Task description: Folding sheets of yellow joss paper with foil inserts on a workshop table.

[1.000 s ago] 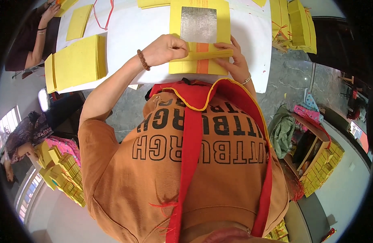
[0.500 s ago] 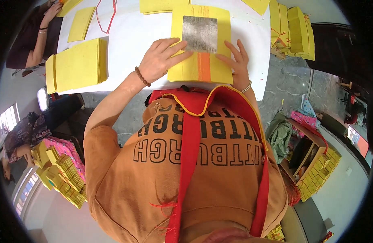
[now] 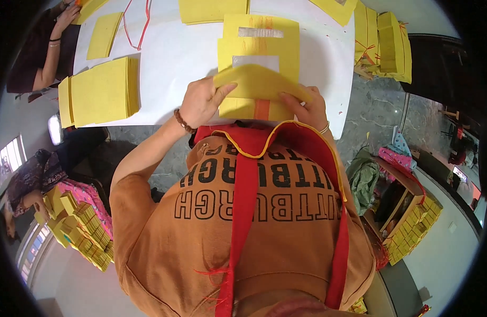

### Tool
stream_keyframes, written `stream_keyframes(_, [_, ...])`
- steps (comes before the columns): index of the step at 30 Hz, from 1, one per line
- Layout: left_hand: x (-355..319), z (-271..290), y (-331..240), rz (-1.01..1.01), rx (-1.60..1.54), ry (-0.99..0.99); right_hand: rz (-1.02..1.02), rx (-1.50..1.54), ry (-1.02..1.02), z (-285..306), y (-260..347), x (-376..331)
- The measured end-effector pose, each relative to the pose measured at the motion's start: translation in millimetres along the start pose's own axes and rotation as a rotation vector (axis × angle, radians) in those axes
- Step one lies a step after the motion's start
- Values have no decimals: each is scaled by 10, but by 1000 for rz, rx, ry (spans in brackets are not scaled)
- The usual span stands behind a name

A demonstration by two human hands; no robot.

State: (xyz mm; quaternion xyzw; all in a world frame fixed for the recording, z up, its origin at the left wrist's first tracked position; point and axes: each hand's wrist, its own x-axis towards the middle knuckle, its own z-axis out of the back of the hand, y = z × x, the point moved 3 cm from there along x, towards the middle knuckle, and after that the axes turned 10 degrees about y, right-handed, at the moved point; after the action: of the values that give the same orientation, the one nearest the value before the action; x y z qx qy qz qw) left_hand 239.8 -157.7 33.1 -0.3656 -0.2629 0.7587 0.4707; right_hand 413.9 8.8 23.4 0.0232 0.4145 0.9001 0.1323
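Note:
A stack of yellow paper sheets (image 3: 288, 47) with silver foil patches and an orange stripe lies in front of me on the white table. Above its near half, a yellow paper sheet (image 3: 259, 80) bows upward between my hands. My left hand (image 3: 202, 100) is closed on the sheet's left end, thumb on the near side. At the other end, my right hand (image 3: 310, 108) pinches the sheet between thumb and fingers. Part of a silver foil patch (image 3: 259, 62) shows just beyond the bent sheet. The fingertips behind the paper are hidden.
Stacks of yellow paper (image 3: 103, 92) sit at the table's left, with a loop of red cord (image 3: 139, 31) farther back. Tied yellow bundles (image 3: 394, 45) stand beyond the right edge. Another person's arm (image 3: 54, 50) is at the far left. Yellow packets (image 3: 412, 230) are piled lower right.
My hands have gone from lying spread on the stack to gripping a yellow sheet at both ends. That sheet is now bent up, and a narrow foil strip shows at the far end.

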Motion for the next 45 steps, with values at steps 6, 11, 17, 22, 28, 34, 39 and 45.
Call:
stream_keyframes(6, [182,-32,120,127,-396,10,-239,429,-62,13,18,146])
stream_keyframes(11, [276,-7,98,161,-510,3,-222,437,-234,6,14,171])
stream_keyframes(17, [325,68,114,188,-74,-75,-229,328,-243,-53,-101,295])
stream_keyframes(22, [399,22,232,217,-282,-72,-324,381,-261,-97,-152,314])
stream_keyframes(28, [432,-33,296,175,-422,-145,-338,322,-320,-118,-126,351])
stream_keyframes(34, [472,-54,398,184,-460,-114,-392,336,-357,-127,-100,362])
stream_keyframes(39, [465,65,303,227,-557,-125,-390,323,-364,-136,-119,373])
stream_keyframes(45, [414,181,-291,-155,374,-479,-377,311,-382,-151,-110,370])
